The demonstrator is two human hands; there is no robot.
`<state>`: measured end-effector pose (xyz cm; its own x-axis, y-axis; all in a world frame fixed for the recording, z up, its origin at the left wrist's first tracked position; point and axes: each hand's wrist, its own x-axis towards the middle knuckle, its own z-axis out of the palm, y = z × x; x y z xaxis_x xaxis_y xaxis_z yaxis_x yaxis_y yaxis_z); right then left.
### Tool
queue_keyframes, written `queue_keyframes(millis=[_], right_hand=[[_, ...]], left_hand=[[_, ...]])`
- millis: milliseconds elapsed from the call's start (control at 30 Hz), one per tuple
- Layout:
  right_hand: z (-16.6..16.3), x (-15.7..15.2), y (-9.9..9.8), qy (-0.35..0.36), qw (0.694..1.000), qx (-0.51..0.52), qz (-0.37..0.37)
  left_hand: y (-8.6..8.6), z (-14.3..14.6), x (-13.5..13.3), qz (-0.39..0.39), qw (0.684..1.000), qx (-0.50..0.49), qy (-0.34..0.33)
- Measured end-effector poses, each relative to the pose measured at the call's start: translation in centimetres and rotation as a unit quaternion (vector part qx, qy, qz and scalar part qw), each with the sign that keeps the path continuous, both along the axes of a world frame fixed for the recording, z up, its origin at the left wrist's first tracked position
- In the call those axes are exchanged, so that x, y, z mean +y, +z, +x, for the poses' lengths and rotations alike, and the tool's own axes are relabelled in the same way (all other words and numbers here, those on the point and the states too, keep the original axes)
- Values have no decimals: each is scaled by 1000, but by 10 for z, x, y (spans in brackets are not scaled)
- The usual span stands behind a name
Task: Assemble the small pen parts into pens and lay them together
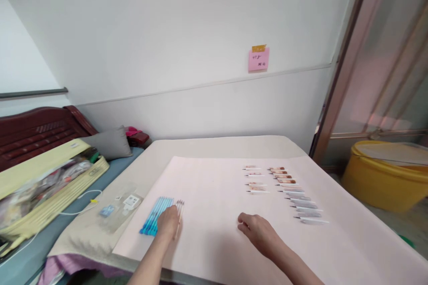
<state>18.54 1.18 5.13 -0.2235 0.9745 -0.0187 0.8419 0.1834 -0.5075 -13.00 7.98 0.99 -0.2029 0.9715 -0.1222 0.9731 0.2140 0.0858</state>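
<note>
My left hand [168,224] lies on the pale pink sheet [217,227], its curled fingers closed on a thin cream stick [179,213] beside a row of several blue sticks [155,215]. My right hand [257,230] rests on the sheet near its middle, fingers loosely curled, nothing visible in it. To the right lie two columns of small capped items, a short one with pink caps [256,179] and a longer one with brown and grey caps [296,196].
Clear plastic bags with labels [120,207] lie left of the sheet on the beige table cover. A yellow case [47,187] and grey pillow [109,142] sit on the bed at left. A yellow tub [384,176] stands at right. A pink note [258,59] hangs on the wall.
</note>
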Motion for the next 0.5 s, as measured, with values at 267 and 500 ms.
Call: queue_keyframes(millis=[267, 500], right_hand=[[10, 8, 0, -23, 999, -41, -6], [27, 26, -25, -85, 994, -68, -1]], left_hand=[[7, 1, 2, -12, 1000, -11, -14], [17, 55, -2, 2, 994, -62, -90]])
